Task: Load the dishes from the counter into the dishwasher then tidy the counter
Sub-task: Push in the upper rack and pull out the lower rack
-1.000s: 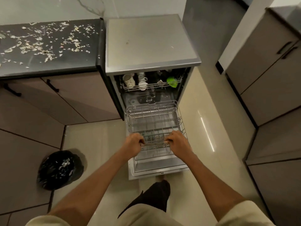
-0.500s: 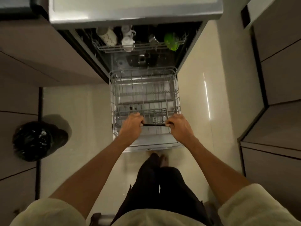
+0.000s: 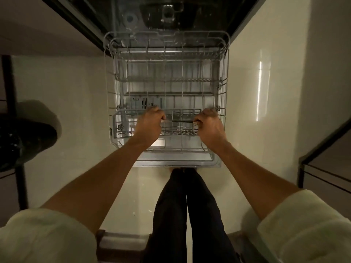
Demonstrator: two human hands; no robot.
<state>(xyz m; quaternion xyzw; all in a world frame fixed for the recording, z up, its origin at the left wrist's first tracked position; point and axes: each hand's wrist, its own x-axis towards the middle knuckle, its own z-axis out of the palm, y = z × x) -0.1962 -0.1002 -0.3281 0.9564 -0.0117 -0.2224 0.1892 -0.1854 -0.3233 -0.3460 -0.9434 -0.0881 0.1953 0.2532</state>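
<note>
**Now both hands on the lower rack's front bar**

Nearest, the person's dark trouser legs stand at the outer edge of the open dishwasher door. Just beyond, the left hand and right hand each have fingers curled tight around the dark handle bar, which runs left to right between them, both hands equally near. The lower rack sits drawn out over the door, holding no dishes. Its long travel runs straight away from the hands toward the dark tub; any coming push or pull likely follows that line.
</note>
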